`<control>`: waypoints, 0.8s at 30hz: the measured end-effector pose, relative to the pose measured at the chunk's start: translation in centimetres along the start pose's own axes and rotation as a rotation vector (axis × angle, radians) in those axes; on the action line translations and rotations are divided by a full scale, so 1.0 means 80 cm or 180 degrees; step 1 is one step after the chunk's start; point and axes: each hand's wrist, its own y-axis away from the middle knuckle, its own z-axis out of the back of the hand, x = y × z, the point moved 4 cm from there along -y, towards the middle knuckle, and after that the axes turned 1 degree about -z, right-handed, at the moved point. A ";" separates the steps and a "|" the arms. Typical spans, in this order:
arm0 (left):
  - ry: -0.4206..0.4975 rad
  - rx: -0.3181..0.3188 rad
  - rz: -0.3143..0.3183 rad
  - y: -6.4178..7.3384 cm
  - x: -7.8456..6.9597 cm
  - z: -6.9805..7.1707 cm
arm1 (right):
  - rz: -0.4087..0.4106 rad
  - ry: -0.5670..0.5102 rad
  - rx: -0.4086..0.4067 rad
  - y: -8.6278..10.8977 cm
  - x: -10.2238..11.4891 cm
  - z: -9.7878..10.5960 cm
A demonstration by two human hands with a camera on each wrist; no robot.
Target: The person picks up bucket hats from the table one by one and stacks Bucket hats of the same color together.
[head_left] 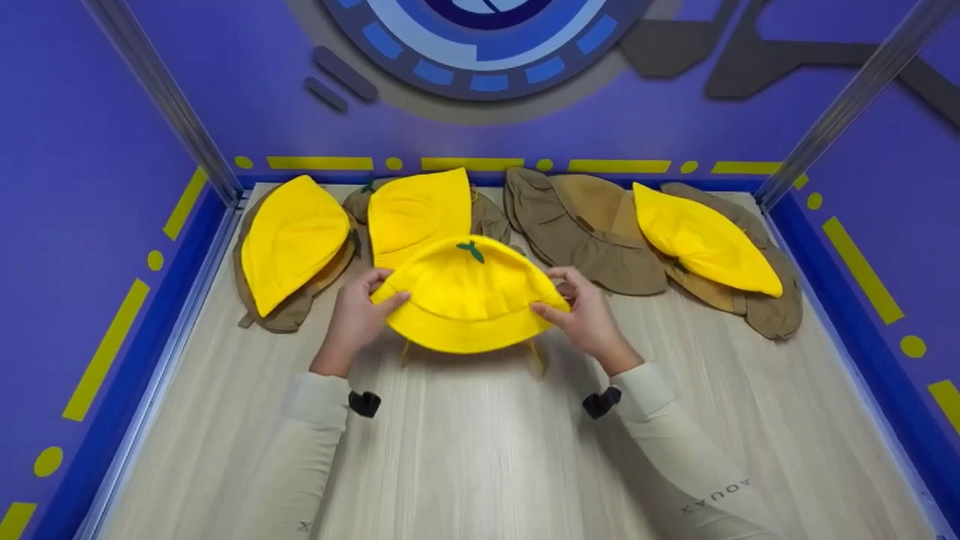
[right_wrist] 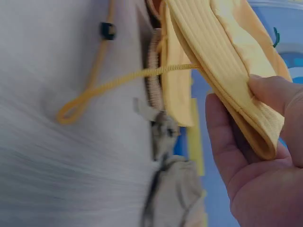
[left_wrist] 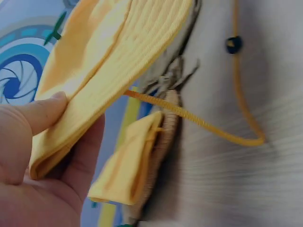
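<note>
A yellow bucket hat (head_left: 472, 292) with a green leaf stalk (head_left: 472, 251) on its crown is held up over the table's middle. My left hand (head_left: 361, 315) pinches one end of its folded brim, thumb on the near face and fingers behind. The opposite end is gripped the same way by my right hand (head_left: 589, 315). From under the brim hangs a yellow chin cord (left_wrist: 213, 125), looping down with a dark cord stopper (left_wrist: 234, 45); the right wrist view shows this cord (right_wrist: 118, 82) too. Behind the held hat, a second yellow hat (head_left: 420, 210) is partly covered by it.
Along the back of the table (head_left: 480, 450), yellow hats (head_left: 296, 240) lie on brown hats (head_left: 281, 311) at the left. A brown hat (head_left: 600, 247) lies right of centre, beside another yellow hat (head_left: 709, 240) on brown fabric. Blue panels (head_left: 90, 187) enclose the table at the back and sides.
</note>
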 end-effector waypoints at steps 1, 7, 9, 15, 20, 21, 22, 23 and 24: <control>-0.0037 0.0010 0.0080 0.002 0.009 -0.004 | -0.0088 0.0023 0.0010 0.000 -0.009 -0.006; -0.0188 0.0028 0.0408 0.010 0.048 -0.020 | -0.0337 0.0278 0.0034 0.000 -0.046 -0.031; -0.0219 -0.0005 0.0455 0.010 0.055 -0.024 | -0.0335 0.0371 0.0018 -0.001 -0.050 -0.035; -0.0437 -0.0093 0.0528 0.010 0.067 -0.030 | -0.0411 0.0670 0.0012 -0.009 -0.052 -0.047; -0.0605 -0.0085 0.0505 0.008 0.071 -0.039 | -0.0524 0.0984 0.0065 -0.012 -0.055 -0.054; -0.0632 -0.0088 0.0486 0.008 0.071 -0.040 | -0.0536 0.1043 0.0070 -0.013 -0.055 -0.055; -0.0656 -0.0096 0.0458 0.007 0.072 -0.041 | -0.0542 0.1104 0.0073 -0.013 -0.056 -0.055; -0.0689 -0.0109 0.0425 0.007 0.072 -0.042 | -0.0544 0.1163 0.0074 -0.014 -0.056 -0.056; -0.0724 -0.0127 0.0385 0.006 0.072 -0.042 | -0.0536 0.1228 0.0075 -0.014 -0.056 -0.056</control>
